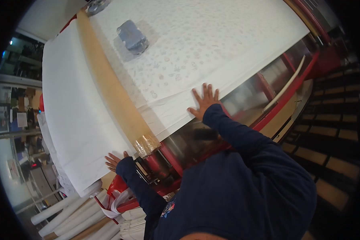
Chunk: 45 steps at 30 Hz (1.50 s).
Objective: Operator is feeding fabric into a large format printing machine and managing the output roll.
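Fingers spread, my right hand [205, 103] lies flat on the near edge of a wide white sheet with a small faint pattern [196, 44]. My left hand [118, 161], its fingers apart, rests at the near edge of the plain white sheet [74, 108] on the left. Between the two hands runs a long brown roller [112, 88], its near end wrapped in shiny clear tape [146, 145]. Neither hand holds anything. On the patterned sheet, beyond my right hand, sits a blue-grey block in clear plastic [133, 37].
A red machine frame [276, 106] borders the sheets, with a pale curved strip [286, 86] along it at right. Several long rolls [68, 216] lie at the lower left. Another plastic-wrapped object [97, 6] sits at the roller's far end. Dark slatted racks [328, 132] stand right.
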Each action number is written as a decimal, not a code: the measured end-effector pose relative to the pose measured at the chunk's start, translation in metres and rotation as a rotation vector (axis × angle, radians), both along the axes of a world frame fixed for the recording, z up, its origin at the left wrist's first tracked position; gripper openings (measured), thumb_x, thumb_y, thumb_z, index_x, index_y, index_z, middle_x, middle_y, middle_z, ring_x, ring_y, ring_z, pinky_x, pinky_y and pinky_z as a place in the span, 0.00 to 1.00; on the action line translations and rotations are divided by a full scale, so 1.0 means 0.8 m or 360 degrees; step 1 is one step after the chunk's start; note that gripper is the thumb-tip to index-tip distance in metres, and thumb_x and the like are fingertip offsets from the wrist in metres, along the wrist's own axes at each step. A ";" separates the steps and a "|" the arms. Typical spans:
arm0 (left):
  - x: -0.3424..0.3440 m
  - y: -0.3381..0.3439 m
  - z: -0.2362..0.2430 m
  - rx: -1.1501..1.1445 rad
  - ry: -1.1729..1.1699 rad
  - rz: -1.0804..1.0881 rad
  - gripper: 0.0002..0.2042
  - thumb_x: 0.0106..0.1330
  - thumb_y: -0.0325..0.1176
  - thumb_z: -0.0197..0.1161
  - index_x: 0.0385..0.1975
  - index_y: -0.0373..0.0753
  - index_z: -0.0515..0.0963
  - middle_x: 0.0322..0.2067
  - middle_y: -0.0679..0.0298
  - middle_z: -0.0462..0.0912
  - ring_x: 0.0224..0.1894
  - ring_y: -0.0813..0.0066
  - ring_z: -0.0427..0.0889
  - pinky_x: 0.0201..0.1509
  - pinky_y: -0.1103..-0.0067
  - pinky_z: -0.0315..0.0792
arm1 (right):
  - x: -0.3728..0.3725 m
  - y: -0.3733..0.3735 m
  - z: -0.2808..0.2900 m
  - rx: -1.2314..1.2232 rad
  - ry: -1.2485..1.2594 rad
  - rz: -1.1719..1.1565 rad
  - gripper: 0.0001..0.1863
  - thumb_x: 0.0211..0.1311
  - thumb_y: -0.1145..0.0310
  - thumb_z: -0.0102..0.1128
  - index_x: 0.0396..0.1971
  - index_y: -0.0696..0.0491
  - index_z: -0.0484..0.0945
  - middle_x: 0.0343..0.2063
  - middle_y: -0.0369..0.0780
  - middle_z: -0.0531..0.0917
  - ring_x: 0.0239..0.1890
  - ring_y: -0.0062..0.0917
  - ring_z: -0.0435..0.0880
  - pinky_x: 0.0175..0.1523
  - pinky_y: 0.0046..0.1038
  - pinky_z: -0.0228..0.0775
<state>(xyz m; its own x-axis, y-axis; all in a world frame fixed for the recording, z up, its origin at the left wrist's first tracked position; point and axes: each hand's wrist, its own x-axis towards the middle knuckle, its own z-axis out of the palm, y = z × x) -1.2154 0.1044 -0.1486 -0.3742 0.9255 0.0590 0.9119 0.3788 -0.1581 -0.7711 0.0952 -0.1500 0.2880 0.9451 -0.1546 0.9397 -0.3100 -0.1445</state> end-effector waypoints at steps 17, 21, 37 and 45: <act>-0.062 -0.027 -0.046 0.0101 -0.0479 0.0157 0.36 0.67 0.55 0.54 0.69 0.38 0.57 0.72 0.54 0.53 0.74 0.54 0.49 0.75 0.59 0.43 | -0.041 -0.105 0.000 0.0217 0.0203 0.0625 0.35 0.66 0.42 0.44 0.70 0.41 0.58 0.70 0.50 0.55 0.74 0.46 0.47 0.74 0.54 0.30; -0.057 -0.049 -0.061 0.0745 -0.0532 -0.0120 0.30 0.60 0.41 0.65 0.61 0.37 0.66 0.63 0.47 0.64 0.68 0.51 0.61 0.70 0.59 0.55 | -0.033 -0.196 0.008 0.0448 0.0271 0.0565 0.32 0.63 0.50 0.54 0.66 0.41 0.64 0.66 0.47 0.64 0.72 0.43 0.53 0.74 0.52 0.33; -0.076 -0.057 -0.112 0.1025 -0.1992 0.0353 0.20 0.54 0.28 0.67 0.48 0.34 0.75 0.53 0.48 0.72 0.60 0.53 0.68 0.64 0.63 0.64 | 0.048 -0.430 -0.046 0.0698 -0.0009 -0.0680 0.31 0.55 0.62 0.62 0.62 0.42 0.68 0.59 0.42 0.69 0.67 0.40 0.61 0.71 0.53 0.42; 0.082 -0.147 -0.069 0.1103 -0.1705 -0.0375 0.19 0.54 0.27 0.65 0.47 0.34 0.75 0.53 0.49 0.72 0.60 0.54 0.69 0.63 0.63 0.63 | 0.162 -0.594 -0.123 -0.0611 0.0677 -0.1829 0.34 0.54 0.57 0.65 0.64 0.43 0.68 0.63 0.43 0.68 0.66 0.40 0.66 0.70 0.48 0.52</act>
